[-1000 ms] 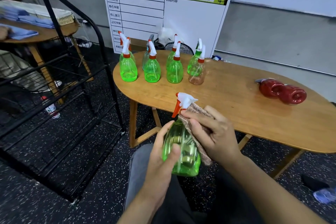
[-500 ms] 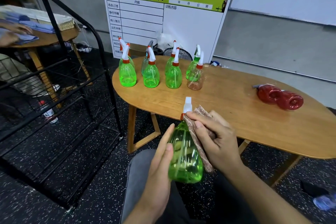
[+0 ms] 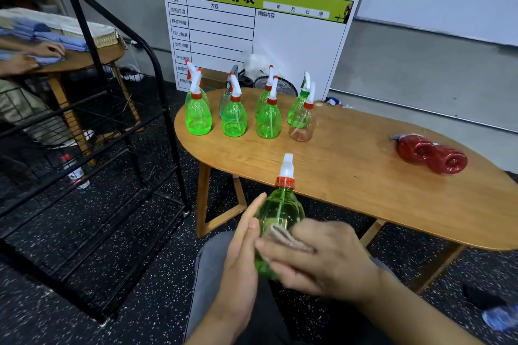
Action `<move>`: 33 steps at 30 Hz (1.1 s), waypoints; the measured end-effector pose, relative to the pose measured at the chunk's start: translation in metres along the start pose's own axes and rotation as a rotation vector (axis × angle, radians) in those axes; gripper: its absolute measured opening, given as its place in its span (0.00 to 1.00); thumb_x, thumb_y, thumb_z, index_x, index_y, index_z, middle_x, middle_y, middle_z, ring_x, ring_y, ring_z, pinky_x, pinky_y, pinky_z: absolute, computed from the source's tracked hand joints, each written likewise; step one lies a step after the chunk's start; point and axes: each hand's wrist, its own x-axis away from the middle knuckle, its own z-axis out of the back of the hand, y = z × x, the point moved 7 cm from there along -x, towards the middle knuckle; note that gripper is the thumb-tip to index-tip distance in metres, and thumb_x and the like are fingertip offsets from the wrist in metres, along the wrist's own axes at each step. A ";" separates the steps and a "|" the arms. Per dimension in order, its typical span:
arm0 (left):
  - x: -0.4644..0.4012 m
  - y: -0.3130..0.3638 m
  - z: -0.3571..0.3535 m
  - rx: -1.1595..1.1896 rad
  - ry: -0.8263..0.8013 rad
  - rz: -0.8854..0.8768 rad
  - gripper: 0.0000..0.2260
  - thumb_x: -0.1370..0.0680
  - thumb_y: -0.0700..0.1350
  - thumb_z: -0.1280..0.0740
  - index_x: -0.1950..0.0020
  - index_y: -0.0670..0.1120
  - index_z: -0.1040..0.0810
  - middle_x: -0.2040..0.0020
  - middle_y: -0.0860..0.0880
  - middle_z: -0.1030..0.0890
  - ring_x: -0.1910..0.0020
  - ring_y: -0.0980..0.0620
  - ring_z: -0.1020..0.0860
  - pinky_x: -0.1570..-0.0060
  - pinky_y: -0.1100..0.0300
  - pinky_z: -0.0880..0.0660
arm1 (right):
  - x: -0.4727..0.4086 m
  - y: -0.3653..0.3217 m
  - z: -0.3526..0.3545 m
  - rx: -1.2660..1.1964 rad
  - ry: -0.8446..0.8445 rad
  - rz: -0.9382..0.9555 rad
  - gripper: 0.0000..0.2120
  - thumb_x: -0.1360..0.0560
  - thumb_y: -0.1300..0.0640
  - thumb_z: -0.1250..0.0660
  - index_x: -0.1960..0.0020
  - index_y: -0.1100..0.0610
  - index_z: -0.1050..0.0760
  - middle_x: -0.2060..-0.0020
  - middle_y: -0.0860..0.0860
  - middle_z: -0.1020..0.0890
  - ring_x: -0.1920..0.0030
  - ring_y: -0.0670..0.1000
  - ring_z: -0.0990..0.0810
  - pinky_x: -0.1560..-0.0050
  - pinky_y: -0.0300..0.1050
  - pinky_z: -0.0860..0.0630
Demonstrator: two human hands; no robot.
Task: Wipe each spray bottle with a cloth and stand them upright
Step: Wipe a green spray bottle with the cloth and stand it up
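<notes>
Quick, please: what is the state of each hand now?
Left hand: open, straight fingers steady the green spray bottle.
Right hand: presses the cloth against the bottle.

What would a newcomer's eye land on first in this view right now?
The green spray bottle held over the lap: the left hand steadies its side with straight fingers while the right hand presses a cloth to its lower body. Behind, upright bottles cluster at the wooden table's far left, and two red bottles lie on its right.

A black wire rack [image 3: 92,148] fills the left of the frame; a green-headed chart board [image 3: 252,33] (Chinese lettering) leans upper centre.
</notes>
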 end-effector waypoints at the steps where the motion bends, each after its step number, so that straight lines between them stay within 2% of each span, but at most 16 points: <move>1: 0.000 0.000 0.000 -0.011 0.010 0.003 0.21 0.15 0.53 0.45 0.23 0.58 0.27 0.34 0.47 0.16 0.34 0.48 0.18 0.36 0.49 0.20 | -0.004 0.013 0.003 -0.004 0.025 -0.082 0.12 0.18 0.48 0.33 0.37 0.47 0.16 0.59 0.45 0.28 0.65 0.43 0.32 0.70 0.36 0.32; 4: 0.001 0.002 -0.004 -0.022 0.016 0.001 0.20 0.15 0.54 0.42 0.23 0.55 0.27 0.32 0.49 0.17 0.32 0.49 0.19 0.33 0.46 0.23 | -0.010 0.054 0.008 -0.071 0.107 -0.401 0.15 0.15 0.44 0.38 0.37 0.46 0.16 0.60 0.44 0.27 0.69 0.43 0.30 0.74 0.38 0.31; 7: 0.002 0.004 -0.004 -0.012 0.030 -0.003 0.21 0.16 0.54 0.42 0.23 0.55 0.28 0.31 0.51 0.17 0.31 0.50 0.19 0.31 0.46 0.25 | -0.006 0.064 0.001 -0.162 0.159 -0.531 0.14 0.16 0.45 0.37 0.36 0.46 0.17 0.60 0.45 0.28 0.68 0.46 0.28 0.74 0.43 0.29; 10: 0.000 0.003 0.001 -0.009 0.052 -0.010 0.21 0.16 0.53 0.44 0.24 0.57 0.27 0.33 0.52 0.16 0.32 0.51 0.19 0.34 0.51 0.22 | -0.004 0.047 -0.004 -0.188 0.137 -0.492 0.14 0.15 0.45 0.39 0.32 0.43 0.22 0.60 0.47 0.26 0.68 0.46 0.27 0.74 0.39 0.29; 13: -0.002 0.000 0.006 0.016 0.062 0.008 0.19 0.14 0.52 0.46 0.25 0.59 0.27 0.34 0.49 0.15 0.34 0.48 0.17 0.38 0.52 0.20 | 0.000 0.013 -0.009 -0.121 0.043 -0.261 0.13 0.17 0.48 0.35 0.33 0.44 0.22 0.59 0.47 0.24 0.66 0.43 0.28 0.69 0.34 0.29; 16: -0.001 0.003 0.005 0.061 0.039 -0.002 0.20 0.15 0.52 0.46 0.23 0.56 0.29 0.35 0.45 0.15 0.36 0.44 0.17 0.42 0.57 0.18 | 0.010 -0.017 -0.012 -0.056 -0.036 -0.033 0.15 0.21 0.51 0.27 0.35 0.48 0.16 0.60 0.48 0.21 0.65 0.46 0.26 0.70 0.40 0.26; 18: -0.001 0.005 0.003 0.072 0.020 -0.007 0.20 0.14 0.51 0.46 0.23 0.54 0.29 0.34 0.45 0.16 0.35 0.44 0.17 0.42 0.57 0.19 | 0.011 -0.020 -0.008 -0.037 -0.036 0.009 0.14 0.22 0.50 0.26 0.37 0.50 0.15 0.61 0.49 0.20 0.65 0.47 0.26 0.70 0.41 0.27; 21: -0.001 0.003 0.000 0.032 0.012 0.000 0.22 0.16 0.54 0.45 0.23 0.57 0.28 0.34 0.47 0.16 0.33 0.47 0.18 0.40 0.55 0.19 | 0.002 0.002 -0.002 -0.044 0.016 -0.095 0.12 0.19 0.49 0.30 0.37 0.46 0.15 0.58 0.46 0.22 0.64 0.43 0.29 0.68 0.36 0.29; 24: -0.001 0.004 -0.001 -0.003 0.020 -0.010 0.22 0.18 0.54 0.43 0.24 0.56 0.27 0.32 0.52 0.17 0.32 0.52 0.19 0.35 0.56 0.21 | -0.007 0.041 0.001 -0.073 0.087 -0.370 0.14 0.15 0.44 0.38 0.35 0.44 0.19 0.60 0.45 0.24 0.67 0.43 0.28 0.74 0.39 0.28; 27: 0.000 0.004 -0.003 -0.027 -0.002 -0.002 0.21 0.17 0.54 0.43 0.24 0.58 0.28 0.32 0.54 0.17 0.32 0.53 0.19 0.37 0.57 0.20 | -0.007 0.066 -0.001 -0.146 0.138 -0.589 0.17 0.16 0.41 0.40 0.37 0.45 0.16 0.60 0.44 0.26 0.68 0.44 0.27 0.73 0.41 0.28; 30: 0.000 0.004 0.000 -0.023 0.026 -0.004 0.22 0.17 0.54 0.44 0.23 0.57 0.28 0.31 0.54 0.18 0.31 0.53 0.20 0.35 0.54 0.21 | -0.009 0.057 -0.005 -0.204 0.164 -0.604 0.16 0.16 0.43 0.38 0.37 0.45 0.16 0.61 0.45 0.26 0.68 0.45 0.27 0.72 0.40 0.28; 33: -0.001 0.003 0.004 -0.004 0.044 0.009 0.20 0.16 0.53 0.45 0.24 0.57 0.27 0.33 0.52 0.16 0.32 0.52 0.19 0.36 0.53 0.21 | -0.010 0.032 -0.005 -0.176 0.117 -0.469 0.13 0.15 0.45 0.38 0.36 0.44 0.18 0.62 0.47 0.25 0.69 0.43 0.28 0.74 0.38 0.28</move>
